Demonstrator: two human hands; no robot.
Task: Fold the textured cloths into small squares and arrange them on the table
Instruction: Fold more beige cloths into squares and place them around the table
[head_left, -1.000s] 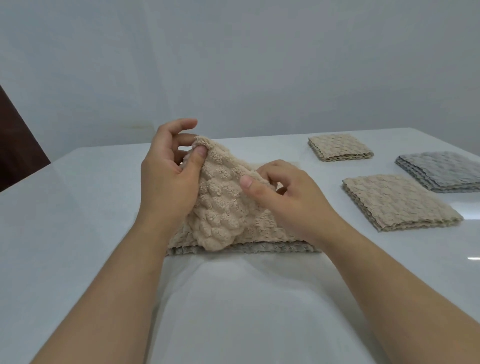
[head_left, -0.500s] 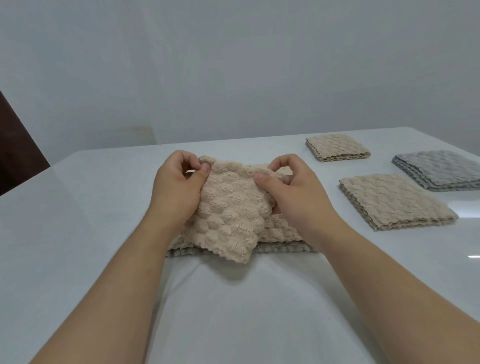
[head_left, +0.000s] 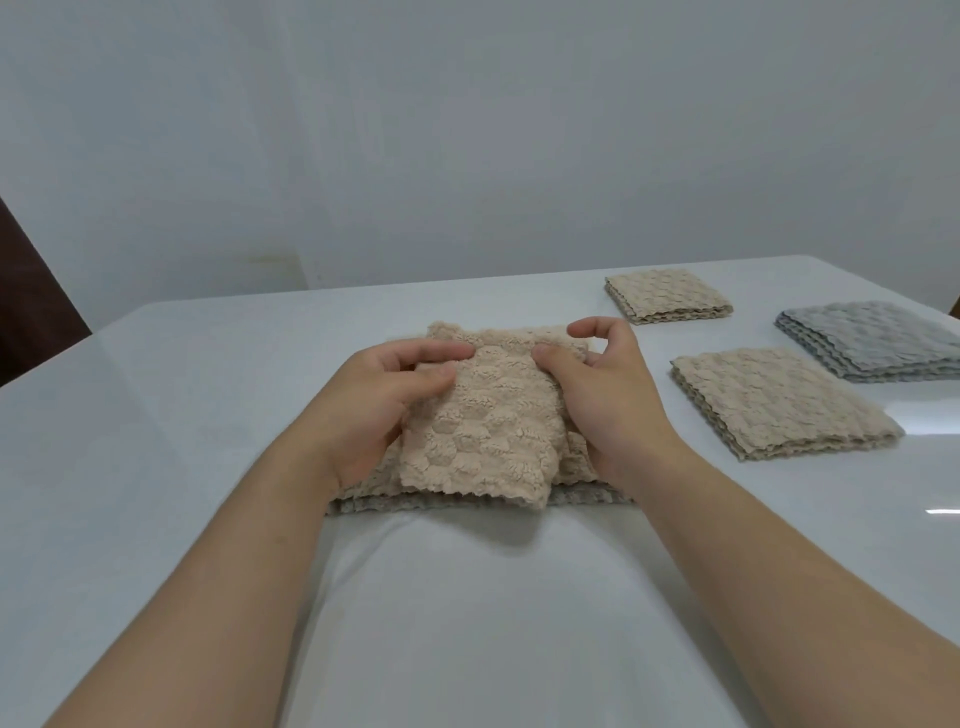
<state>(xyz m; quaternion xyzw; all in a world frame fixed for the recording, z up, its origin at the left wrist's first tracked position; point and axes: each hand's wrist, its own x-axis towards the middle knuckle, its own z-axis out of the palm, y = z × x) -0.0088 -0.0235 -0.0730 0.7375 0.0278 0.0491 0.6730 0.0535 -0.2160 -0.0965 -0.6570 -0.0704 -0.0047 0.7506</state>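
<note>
Beige textured cloth (head_left: 483, 431) rests on a flat pile of cloths (head_left: 587, 497) at the middle of the white counter (head_left: 208, 415), gripped at its left edge by the left hand (head_left: 374, 410) and at its right edge by the right hand (head_left: 608, 395), thumbs on top. To the right lie a folded beige square (head_left: 779, 400), a folded grey square (head_left: 872, 338) beyond it and, farthest, a second beige square (head_left: 665, 293), each apart from the others.

L hand (head_left: 384, 410) & R hand (head_left: 608, 400) pinch the beige cloth (head_left: 483, 436) at its far edge, thumbs on top. It lies over a flat cloth pile (head_left: 441, 503) on the white counter (head_left: 182, 415). To the R, apart: near beige square (head_left: 779, 400), far beige square (head_left: 667, 296), grey square (head_left: 878, 338).
</note>
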